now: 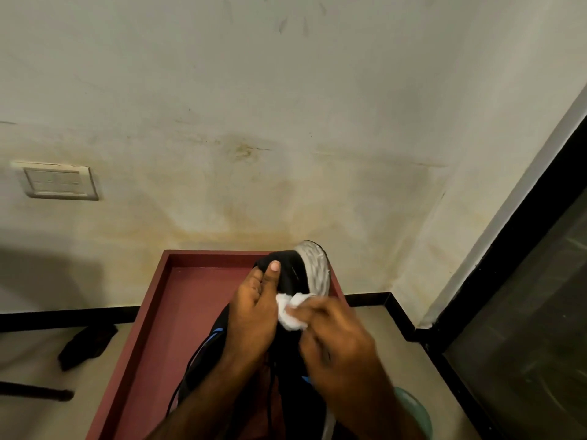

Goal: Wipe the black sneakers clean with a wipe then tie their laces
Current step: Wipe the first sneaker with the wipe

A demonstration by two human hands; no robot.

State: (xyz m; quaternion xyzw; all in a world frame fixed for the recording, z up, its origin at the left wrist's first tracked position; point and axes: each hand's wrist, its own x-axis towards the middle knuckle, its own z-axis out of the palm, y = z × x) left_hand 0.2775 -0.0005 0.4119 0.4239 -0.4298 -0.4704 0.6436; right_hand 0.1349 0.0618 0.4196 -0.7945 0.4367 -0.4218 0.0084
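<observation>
Gripping the black sneaker [293,274] in curled left hand [254,315] fingers; right hand [336,338] pinches the white wipe [292,311] against it.

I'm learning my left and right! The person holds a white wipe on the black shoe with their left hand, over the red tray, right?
Not quite. The head view shows the white wipe pinched in the right hand, not the left. The left hand grips the black shoe over the red tray.
</observation>
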